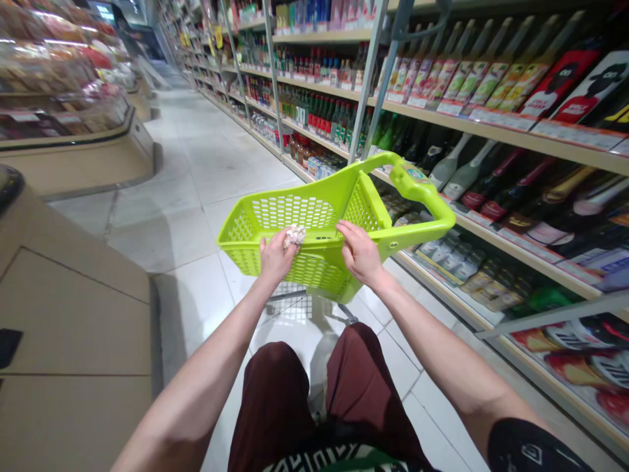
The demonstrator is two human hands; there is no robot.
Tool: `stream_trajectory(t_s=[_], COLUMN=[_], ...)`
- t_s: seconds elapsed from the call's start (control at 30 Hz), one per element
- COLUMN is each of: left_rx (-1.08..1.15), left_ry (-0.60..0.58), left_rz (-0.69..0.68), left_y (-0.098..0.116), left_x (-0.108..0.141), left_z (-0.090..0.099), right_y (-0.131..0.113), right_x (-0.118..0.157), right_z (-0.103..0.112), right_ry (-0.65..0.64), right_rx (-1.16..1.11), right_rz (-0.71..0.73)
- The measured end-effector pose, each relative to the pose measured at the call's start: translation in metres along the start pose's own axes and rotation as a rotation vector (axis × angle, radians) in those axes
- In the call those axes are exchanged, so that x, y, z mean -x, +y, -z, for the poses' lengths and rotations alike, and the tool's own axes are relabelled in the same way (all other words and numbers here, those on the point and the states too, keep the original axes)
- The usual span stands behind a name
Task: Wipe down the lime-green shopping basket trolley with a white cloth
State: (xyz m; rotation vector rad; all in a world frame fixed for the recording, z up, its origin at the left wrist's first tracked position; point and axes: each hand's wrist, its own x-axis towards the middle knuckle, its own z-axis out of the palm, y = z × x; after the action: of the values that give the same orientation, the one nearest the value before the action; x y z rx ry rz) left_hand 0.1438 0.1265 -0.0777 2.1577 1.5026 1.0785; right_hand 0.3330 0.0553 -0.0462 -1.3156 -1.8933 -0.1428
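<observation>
In front of my knees stands a bright green plastic shopping cart (pixel 319 262) with perforated basket walls and a looped handle on the right. My left hand (pixel 276 255) is closed around a crumpled whitish wad (pixel 295 236), a cloth or tissue, at the near rim of the basket. The wad shows pinkish patches, and part of it is hidden by my fingers. Further right along the same rim, my right hand (pixel 360 254) grips the edge, fingers over the inside and thumb toward the outer wall. Inside the basket only green plastic shows.
Shelves of bottles (pixel 491 72) run along the right side, with cans (pixel 447 255) lower down. On the left are a beige counter (pixel 73 295) and a display of packaged goods (pixel 59 72). A tiled aisle (pixel 196 144) stretches ahead, with a blurred person (pixel 125 33) far off.
</observation>
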Motion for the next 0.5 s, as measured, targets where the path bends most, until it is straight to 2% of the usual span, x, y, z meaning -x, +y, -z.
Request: stream_trajectory(t_s=[0.1, 0.17, 0.27, 0.33, 0.4, 0.47, 0.5], left_rx=[0.269, 0.565, 1.087, 1.318, 1.35, 1.214, 1.112], left_ry=[-0.029, -0.076, -0.191, -0.291, -0.409, -0.485, -0.482], left_rz=[0.056, 0.107, 0.267, 0.335, 0.362, 0.336, 0.293], left_y=[0.029, 0.055, 0.09, 0.107, 0.116, 0.119, 0.118], left_x=[0.0, 0.001, 0.008, 0.016, 0.026, 0.035, 0.039], left_z=[-0.004, -0.009, -0.013, -0.013, -0.012, -0.012, -0.013], right_y=[-0.01, -0.018, -0.026, -0.026, -0.022, -0.014, -0.007], right_x=[-0.003, -0.004, 0.0, 0.009, 0.021, 0.034, 0.039], right_z=[-0.004, -0.004, 0.001, 0.005, 0.012, 0.027, 0.038], right_ry=[0.012, 0.009, 0.023, 0.047, 0.094, 0.16, 0.2], right_rx=[-0.115, -0.183, -0.207, -0.17, -0.123, -0.075, -0.039], right_rz=[-0.013, -0.031, -0.054, -0.058, -0.055, -0.036, -0.027])
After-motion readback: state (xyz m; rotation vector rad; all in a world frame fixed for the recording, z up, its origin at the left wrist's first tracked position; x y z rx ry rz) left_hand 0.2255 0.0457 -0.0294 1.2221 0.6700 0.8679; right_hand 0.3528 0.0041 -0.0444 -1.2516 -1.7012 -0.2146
